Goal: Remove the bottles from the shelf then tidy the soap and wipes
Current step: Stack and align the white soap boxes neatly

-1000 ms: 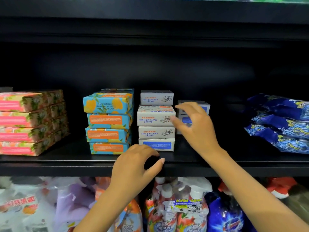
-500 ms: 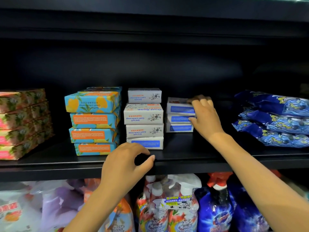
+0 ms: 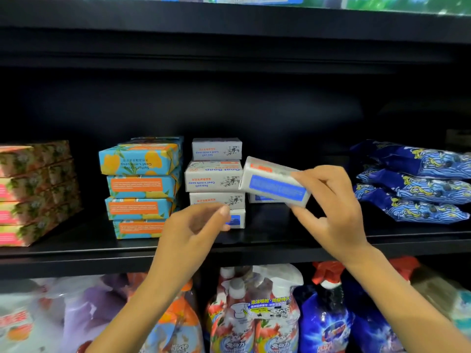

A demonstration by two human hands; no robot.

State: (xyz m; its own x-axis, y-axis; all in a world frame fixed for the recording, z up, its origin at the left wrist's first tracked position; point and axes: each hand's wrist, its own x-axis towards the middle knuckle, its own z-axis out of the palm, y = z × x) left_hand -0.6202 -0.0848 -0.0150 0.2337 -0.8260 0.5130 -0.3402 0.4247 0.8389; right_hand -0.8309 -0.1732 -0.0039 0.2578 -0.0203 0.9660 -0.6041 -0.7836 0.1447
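Shelf (image 3: 76, 250) black, level across mid-frame, stocked along its length.

Right hand (image 3: 331, 207) at 3 o'clock of centre, gripping box (image 3: 274, 183): thumb under lower right corner, fingers curled over upper right edge. Box white with blue panel, held clear of shelf, tilted, left end high and right end low. Left end just beside white stack (image 3: 216, 179); contact not determinable. Second box (image 3: 262, 198) directly beneath, mostly hidden, at 3 o'clock of white stack's lower half.

Left hand (image 3: 193, 233) at 6 o'clock of white stack, raised in front of shelf edge. Fingers half curled, thumb set slightly apart from forefinger, narrow gap, nothing held. Fingertips overlapping bottom carton of white stack; touch not determinable.

White stack four high, upright, print upside down on the faces that can be read. Blue stack (image 3: 140, 187) at 9 o'clock of white stack, just beside it, four high, orange labels, edges slightly staggered. Pink stack (image 3: 33, 192) at 9 o'clock frame edge, four high, more than one row deep, well apart from blue stack.

Wipes (image 3: 413, 182) at 3 o'clock of right hand: three dark blue packs piled flat, apart from box.

Bottles (image 3: 254, 314) on tier below, at 6 o'clock, spray-head and pouch types packed close, partly hidden by both forearms. Upper tier at 12 o'clock, only its front lip and a strip of labels in view, blurred.
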